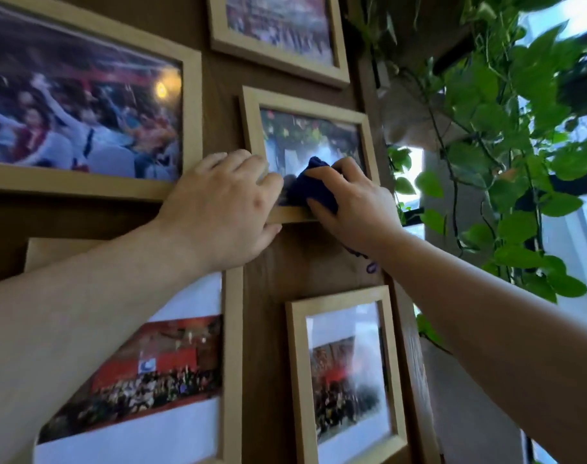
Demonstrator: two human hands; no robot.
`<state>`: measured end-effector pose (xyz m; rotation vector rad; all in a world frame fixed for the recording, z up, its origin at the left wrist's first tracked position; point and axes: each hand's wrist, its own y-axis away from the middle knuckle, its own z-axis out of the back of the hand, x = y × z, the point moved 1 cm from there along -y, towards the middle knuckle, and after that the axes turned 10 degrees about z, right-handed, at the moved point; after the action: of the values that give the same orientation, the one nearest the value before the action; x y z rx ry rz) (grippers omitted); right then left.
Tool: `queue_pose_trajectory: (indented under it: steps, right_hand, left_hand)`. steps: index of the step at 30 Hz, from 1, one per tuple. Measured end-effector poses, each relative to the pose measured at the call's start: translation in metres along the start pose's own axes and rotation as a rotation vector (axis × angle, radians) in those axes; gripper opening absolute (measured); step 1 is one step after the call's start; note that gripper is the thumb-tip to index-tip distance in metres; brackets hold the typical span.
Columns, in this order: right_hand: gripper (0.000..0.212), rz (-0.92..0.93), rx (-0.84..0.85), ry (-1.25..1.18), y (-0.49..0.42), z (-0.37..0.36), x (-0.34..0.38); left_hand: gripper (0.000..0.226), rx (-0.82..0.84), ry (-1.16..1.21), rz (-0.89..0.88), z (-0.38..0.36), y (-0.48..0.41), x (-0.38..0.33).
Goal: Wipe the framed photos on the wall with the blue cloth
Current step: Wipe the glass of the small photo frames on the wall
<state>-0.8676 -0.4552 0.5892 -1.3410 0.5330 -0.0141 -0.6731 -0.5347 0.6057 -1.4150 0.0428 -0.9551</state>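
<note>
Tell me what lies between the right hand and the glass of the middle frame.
The bunched blue cloth, pressed under the right hand against the middle frame glass; head view.

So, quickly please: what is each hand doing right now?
Left hand: open, flat, bracing the middle frame.
Right hand: closed on the blue cloth, against the glass.

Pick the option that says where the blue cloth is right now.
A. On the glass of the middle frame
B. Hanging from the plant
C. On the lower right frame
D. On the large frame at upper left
A: the right hand presses the blue cloth against the middle frame, low on its glass, while the left hand steadies that frame's lower left corner.
</note>
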Motion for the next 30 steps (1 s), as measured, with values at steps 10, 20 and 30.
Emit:
queue_pose_trajectory:
  steps: [10,20,30]
  right_hand:
    - [0.041,-0.019,-0.142,-0.057,-0.078,-0.008,0.010]
    - [0.037,-0.331,-0.013,0.114,-0.051,-0.008,-0.076]
    - [0.040,0.011,-0.019,-0.068,-0.050,-0.009,-0.020]
  left_hand:
    - [0.099,0.066,-0.216,0.200,-0.006,-0.021,0.013]
    - [0.095,0.065,-0.152,0.217,-0.021,-0.021,0.007]
    - [0.096,0.048,-0.153,0.211,-0.019,-0.023,0.004]
